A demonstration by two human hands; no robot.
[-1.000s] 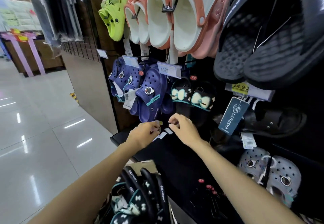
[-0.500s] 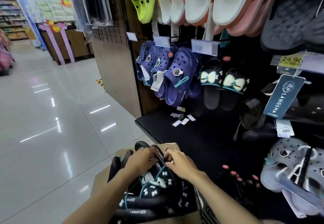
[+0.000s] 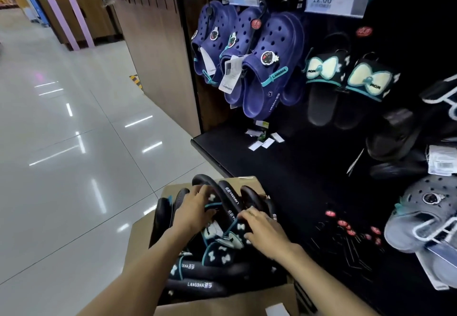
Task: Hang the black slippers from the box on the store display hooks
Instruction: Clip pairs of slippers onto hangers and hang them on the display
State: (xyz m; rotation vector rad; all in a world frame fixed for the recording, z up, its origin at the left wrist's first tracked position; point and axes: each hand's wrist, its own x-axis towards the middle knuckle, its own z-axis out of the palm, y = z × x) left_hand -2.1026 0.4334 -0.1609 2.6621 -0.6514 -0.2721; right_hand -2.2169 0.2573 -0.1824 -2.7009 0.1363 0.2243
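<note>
An open cardboard box (image 3: 148, 239) stands on the floor below me, packed with black slippers (image 3: 230, 199) that have white bow prints, teal trim and LANGSHA lettering. My left hand (image 3: 194, 212) is in the box, its fingers spread over the upright slippers and its thumb curled against one. My right hand (image 3: 263, 229) grips the edge of a neighbouring slipper with curled fingers. A matching black pair with pale bows (image 3: 346, 78) hangs on the dark display wall above. Bare hooks with red tips (image 3: 346, 226) stick out of the panel to the right of the box.
Blue clogs (image 3: 262, 66) hang left of the bow pair under a 12.00 price tag (image 3: 331, 0). Grey clogs (image 3: 425, 214) hang at the right. Paper tags (image 3: 264, 140) lie on the black ledge (image 3: 217, 152). Glossy tiled floor (image 3: 74, 142) stretches to the left.
Both hands left the paper tags on the ledge and came down into the box, onto the slippers. My view has tilted down and closer to the box.
</note>
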